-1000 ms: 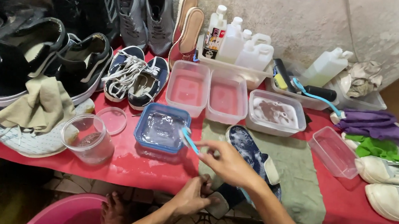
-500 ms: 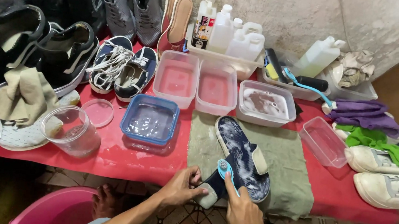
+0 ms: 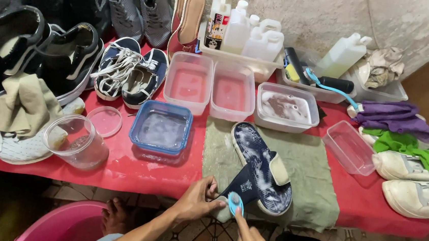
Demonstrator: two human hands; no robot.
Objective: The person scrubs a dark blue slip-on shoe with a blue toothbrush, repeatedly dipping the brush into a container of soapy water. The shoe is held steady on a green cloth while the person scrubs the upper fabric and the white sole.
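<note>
Fig. legend: scrubbing a strap at the table edge.

Sandal (image 3: 262, 165): dark, soapy footbed up, lying on the green towel (image 3: 302, 178) at the near edge of the red table (image 3: 134, 173); its dark strap (image 3: 244, 185) is pulled toward you, off the sole.

Left hand (image 3: 195, 200): fingers closed round the strap's loose end. Keep it taut w/ a firm pinch so the fabric doesn't fold under the bristles.

Right hand (image 3: 251, 240): index finger pressed on the back of a small blue brush (image 3: 235, 205); rest of grip is cut off by the frame edge, can't tell how those fingers sit. Brush head lies flat against the strap.

Stroke: judged best short, along the strap's length, light pressure; work from your pinch outward.

Suds: blue-rimmed tub (image 3: 161, 130) of soapy water is just left of the towel; re-dip there when foam thins.

Risk: strap hangs past the table edge, above a pink bucket (image 3: 58, 228); drips likely go floor-ward, so keep the sole on the towel.
</note>
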